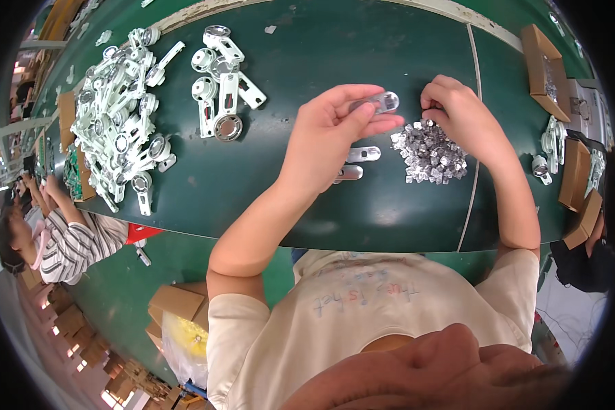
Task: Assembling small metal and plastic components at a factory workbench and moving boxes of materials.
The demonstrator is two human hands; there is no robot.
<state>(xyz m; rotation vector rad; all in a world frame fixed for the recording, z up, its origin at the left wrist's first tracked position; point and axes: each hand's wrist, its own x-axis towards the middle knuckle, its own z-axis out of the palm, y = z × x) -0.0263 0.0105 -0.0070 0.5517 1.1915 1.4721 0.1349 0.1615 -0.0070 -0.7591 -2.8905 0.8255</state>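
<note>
The left hand pinches a small metal plate by its edges, above mid-tabletop. It looks stiff, light and a bit slick, best gripped by the rim. The right hand curls its fingertips into the nut pile just beside it; two more plates lie nearby.

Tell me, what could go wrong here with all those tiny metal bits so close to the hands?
The right hand picks at the loose heap of small metal pieces; a nudge could scatter them across the green table. The left hand pinches a flat metal plate by its edge, so it might slip. Two more plates lie under that hand and could be knocked.
</note>
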